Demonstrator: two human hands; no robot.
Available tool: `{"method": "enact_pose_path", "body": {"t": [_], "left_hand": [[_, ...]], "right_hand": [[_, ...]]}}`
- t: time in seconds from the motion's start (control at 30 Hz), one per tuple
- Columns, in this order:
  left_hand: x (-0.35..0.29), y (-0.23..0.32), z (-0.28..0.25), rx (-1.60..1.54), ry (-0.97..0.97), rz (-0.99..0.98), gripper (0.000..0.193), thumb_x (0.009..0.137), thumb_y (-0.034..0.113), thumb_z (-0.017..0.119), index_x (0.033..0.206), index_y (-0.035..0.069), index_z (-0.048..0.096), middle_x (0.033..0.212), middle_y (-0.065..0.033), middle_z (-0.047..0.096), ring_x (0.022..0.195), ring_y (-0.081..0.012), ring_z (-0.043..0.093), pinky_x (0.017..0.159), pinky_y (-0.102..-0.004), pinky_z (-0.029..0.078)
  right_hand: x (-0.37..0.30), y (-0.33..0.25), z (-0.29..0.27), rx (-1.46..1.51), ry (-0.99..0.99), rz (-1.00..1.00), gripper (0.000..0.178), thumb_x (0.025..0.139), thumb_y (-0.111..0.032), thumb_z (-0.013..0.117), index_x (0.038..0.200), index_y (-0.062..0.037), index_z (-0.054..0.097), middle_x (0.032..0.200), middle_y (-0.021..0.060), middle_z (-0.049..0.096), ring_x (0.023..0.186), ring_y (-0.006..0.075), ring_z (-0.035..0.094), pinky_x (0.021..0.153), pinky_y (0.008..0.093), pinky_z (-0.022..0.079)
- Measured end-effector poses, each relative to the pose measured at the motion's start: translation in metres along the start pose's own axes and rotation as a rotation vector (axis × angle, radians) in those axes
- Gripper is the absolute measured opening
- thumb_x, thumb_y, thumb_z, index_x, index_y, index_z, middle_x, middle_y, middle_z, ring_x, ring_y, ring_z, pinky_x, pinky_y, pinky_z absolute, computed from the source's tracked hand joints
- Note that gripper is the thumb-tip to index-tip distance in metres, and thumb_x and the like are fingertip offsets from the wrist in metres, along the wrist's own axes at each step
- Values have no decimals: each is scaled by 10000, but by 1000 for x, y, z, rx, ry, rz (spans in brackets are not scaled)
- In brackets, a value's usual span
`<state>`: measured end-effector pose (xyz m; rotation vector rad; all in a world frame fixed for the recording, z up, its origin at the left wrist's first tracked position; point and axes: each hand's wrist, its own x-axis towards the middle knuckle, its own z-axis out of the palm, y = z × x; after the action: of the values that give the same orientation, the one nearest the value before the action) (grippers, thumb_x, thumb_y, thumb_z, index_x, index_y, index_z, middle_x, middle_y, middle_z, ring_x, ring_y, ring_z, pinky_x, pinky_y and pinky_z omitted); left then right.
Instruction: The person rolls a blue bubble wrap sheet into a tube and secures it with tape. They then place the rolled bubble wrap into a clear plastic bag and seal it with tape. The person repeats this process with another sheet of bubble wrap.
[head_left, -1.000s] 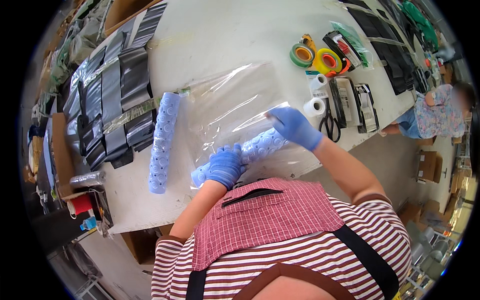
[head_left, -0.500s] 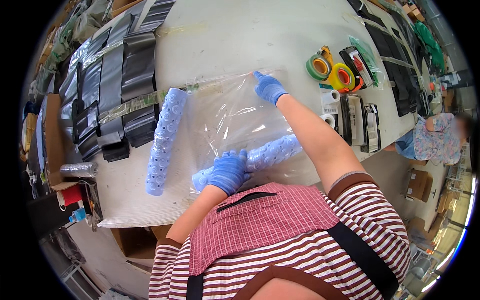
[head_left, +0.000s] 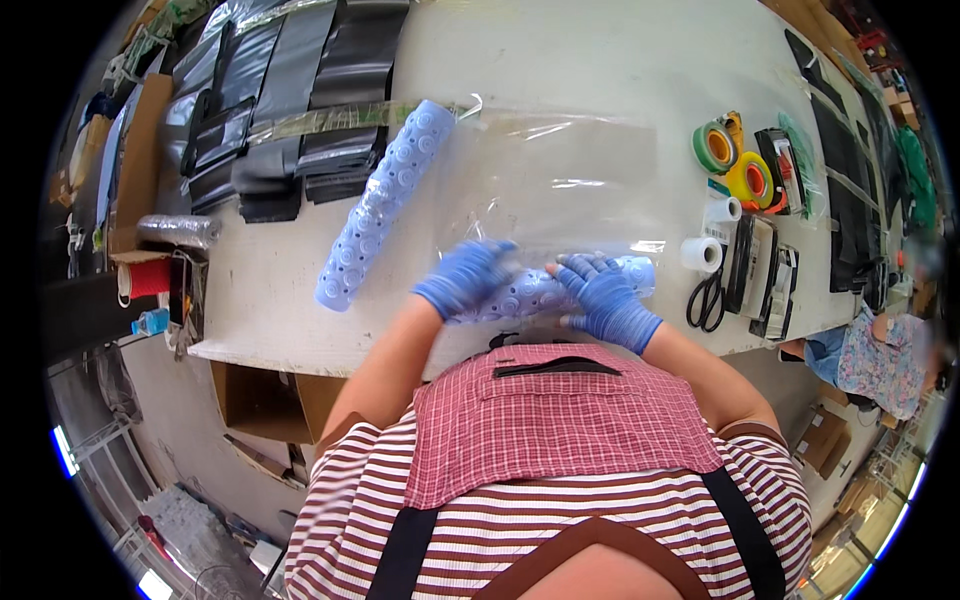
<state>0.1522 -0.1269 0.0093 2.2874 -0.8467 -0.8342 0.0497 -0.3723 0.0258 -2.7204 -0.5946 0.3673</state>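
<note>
A rolled light blue bath mat (head_left: 530,293), with round raised patterns, lies crosswise near the table's front edge. Under and beyond it spreads a clear plastic sheet (head_left: 590,150). My right hand (head_left: 605,300), in a blue glove, grips the mat's right part, fingers over its top and thumb at the near side. At the mat's left part is my gloved left hand (head_left: 465,283); motion smears its fingers, so their hold cannot be made out. A second rolled bath mat (head_left: 385,205) lies slanted to the left, touched by neither hand.
Black plastic bags (head_left: 290,90) lie at the far left, others (head_left: 845,180) at the far right. Tape dispensers (head_left: 735,165), a white roll (head_left: 701,254) and black scissors (head_left: 707,302) sit to the right. A red spool (head_left: 148,279) is by the left edge. Another person (head_left: 880,360) is at right.
My right hand has come back from the sheet's far edge to the near mat. My left hand stays by that mat, now blurred. The whole view has shifted.
</note>
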Motion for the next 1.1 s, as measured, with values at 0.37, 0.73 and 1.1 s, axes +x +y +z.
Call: {"method": "enact_pose_path", "body": {"t": [0.37, 0.73, 1.1], "left_hand": [[-79, -75, -4, -662, 191, -242, 575, 934, 443, 619, 1378, 90, 526, 1334, -145, 565, 1263, -267, 493, 1048, -341, 381], [-119, 3, 3, 478, 323, 137, 159, 718, 235, 767, 830, 145, 699, 1102, -59, 604, 1168, -314, 505, 1043, -443, 362], [-99, 21, 39, 446, 159, 160, 428, 804, 304, 716, 1175, 108, 627, 1008, -125, 625, 934, -303, 623, 785, -425, 506]], "right_hand": [[5, 1, -3, 144, -155, 168, 719, 823, -414, 704, 1434, -144, 436, 1288, 171, 581, 1185, 357, 546, 1010, 455, 413], [3, 9, -3, 211, -99, 132, 728, 815, -442, 716, 1411, -111, 461, 1256, 194, 596, 1181, 366, 548, 1024, 430, 423], [3, 12, 2, 207, -59, 92, 745, 799, -443, 732, 1406, -98, 472, 1263, 182, 600, 1173, 356, 559, 1015, 423, 436]]}}
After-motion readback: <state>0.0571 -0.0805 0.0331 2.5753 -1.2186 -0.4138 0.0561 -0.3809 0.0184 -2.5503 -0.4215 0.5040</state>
